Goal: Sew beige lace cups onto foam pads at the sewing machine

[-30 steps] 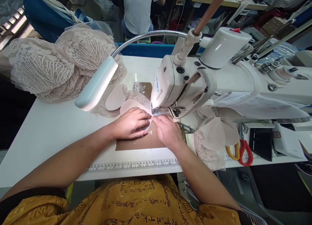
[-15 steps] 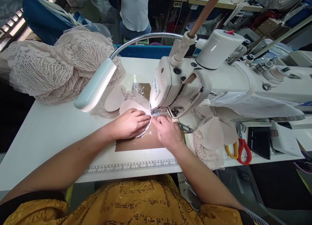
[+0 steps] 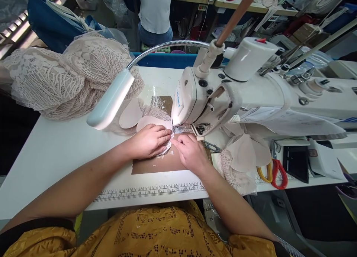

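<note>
Under the needle end of a white sewing machine [image 3: 184,97] lies a pale pink lace-covered bra cup [image 3: 149,121]. My left hand [image 3: 152,140] rests flat on the cup, its fingers stretched toward the presser foot. Part of the cup is hidden beneath that hand. On the near right edge of the cup is my right hand [image 3: 192,151], its fingers curled and one digit reaching to the lace rim just below the needle. What sits inside its curled fingers is hidden. A brown sheet [image 3: 158,166] lies under the work.
Bundled lace pieces [image 3: 47,82] fill the back left. A lamp [image 3: 111,99] hangs over the table's left side. More cups [image 3: 242,153] lie at right, beside red-and-yellow-handled scissors [image 3: 279,174]. A printed ruler [image 3: 150,190] runs along the front edge. Another person [image 3: 155,12] sits beyond.
My right hand's reaching digit has drawn slightly back and toward me from the needle along the lace rim. The left hand stays nearly in place.
</note>
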A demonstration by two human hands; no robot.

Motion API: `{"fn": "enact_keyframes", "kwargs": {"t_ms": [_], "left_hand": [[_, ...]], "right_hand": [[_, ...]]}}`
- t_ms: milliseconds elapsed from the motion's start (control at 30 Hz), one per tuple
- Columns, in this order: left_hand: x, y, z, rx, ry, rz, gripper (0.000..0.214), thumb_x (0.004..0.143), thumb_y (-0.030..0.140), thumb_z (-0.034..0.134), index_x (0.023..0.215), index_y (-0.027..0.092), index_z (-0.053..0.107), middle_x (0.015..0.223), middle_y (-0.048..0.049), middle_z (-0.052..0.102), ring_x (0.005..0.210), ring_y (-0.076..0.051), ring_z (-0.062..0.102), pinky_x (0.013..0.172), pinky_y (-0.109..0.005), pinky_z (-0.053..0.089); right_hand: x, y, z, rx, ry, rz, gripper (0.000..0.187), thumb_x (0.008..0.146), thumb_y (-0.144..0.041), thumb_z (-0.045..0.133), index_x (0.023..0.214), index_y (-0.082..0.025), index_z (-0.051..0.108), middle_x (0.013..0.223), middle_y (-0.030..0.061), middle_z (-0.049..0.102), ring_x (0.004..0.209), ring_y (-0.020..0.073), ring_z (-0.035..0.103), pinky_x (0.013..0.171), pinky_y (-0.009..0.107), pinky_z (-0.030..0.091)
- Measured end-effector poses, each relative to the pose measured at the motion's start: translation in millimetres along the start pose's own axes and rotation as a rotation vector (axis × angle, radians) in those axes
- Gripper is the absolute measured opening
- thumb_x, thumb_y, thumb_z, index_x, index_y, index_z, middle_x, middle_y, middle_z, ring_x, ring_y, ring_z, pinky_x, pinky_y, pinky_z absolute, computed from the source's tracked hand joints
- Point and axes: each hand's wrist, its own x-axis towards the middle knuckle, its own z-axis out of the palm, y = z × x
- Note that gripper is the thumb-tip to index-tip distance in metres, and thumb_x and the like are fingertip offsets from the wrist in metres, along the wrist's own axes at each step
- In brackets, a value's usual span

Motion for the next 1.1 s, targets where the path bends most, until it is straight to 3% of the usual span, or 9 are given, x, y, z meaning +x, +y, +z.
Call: {"fn": "enact_keyframes", "kwargs": {"t_ms": [367,800,1100], "left_hand": [[-0.8,1.5,-1.6,-0.032,-0.009,-0.004,0.039,0.094,0.029,0.051,0.13,0.013,0.058,0.132,-0.0136,0.061,0.117,-0.027,0.055,0.095,-0.041,0.046],[1.8,1.6,4.4,0.081,0.037,-0.069,0.044,0.095,0.038,0.048,0.127,0.01,0.06,0.135,-0.0157,0.058,0.112,-0.031,0.055,0.091,-0.045,0.047],[1.9,0.5,7.4,0.106,0.053,-0.116,0.046,0.096,0.041,0.045,0.128,0.01,0.059,0.133,-0.0155,0.059,0.116,-0.033,0.053,0.095,-0.046,0.044]], "right_hand": [[-4.3,1.2,1.3,0.02,0.014,0.011,0.034,0.089,-0.009,0.046,0.107,-0.024,0.07,0.087,0.0033,0.063,0.077,0.0173,0.046,0.067,0.029,0.032],[2.8,0.5,3.4,-0.063,0.002,0.119,0.043,0.089,-0.011,0.047,0.126,-0.025,0.065,0.087,0.0068,0.065,0.083,0.0222,0.051,0.066,0.032,0.032],[3.2,-0.5,2.9,-0.077,-0.007,0.185,0.046,0.088,-0.012,0.046,0.128,-0.026,0.063,0.091,0.0059,0.067,0.081,0.0228,0.052,0.066,0.034,0.033]]}}
